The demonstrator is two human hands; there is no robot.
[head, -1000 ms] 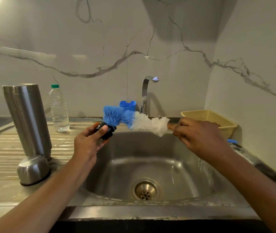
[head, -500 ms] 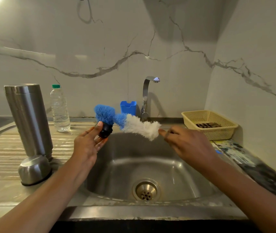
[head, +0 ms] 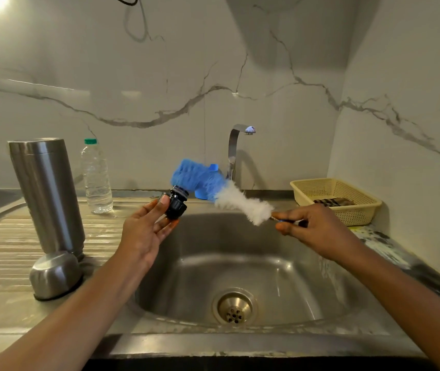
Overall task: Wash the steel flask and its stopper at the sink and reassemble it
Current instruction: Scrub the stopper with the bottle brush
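Note:
My left hand (head: pixel 144 234) holds the black stopper (head: pixel 176 205) between thumb and fingertips above the sink's left rim. My right hand (head: pixel 311 231) grips the handle of a bottle brush (head: pixel 208 183), whose blue bristle tip presses against the stopper's top and whose white bristles run back toward the hand. The steel flask body (head: pixel 45 194) stands upside down on the draining board at the left. Its steel cup lid (head: pixel 54 274) sits in front of it, also inverted.
The steel sink (head: pixel 280 266) with its drain lies below both hands, and the tap (head: pixel 236 148) rises behind it. A clear water bottle (head: pixel 96 178) stands next to the flask. A yellow basket (head: pixel 339 199) sits at the right rim. A blue holder is partly hidden behind the brush.
The brush's blue tip has swung up and over the stopper's top. My left hand has turned the stopper so its top faces the bristles. My right hand dropped slightly.

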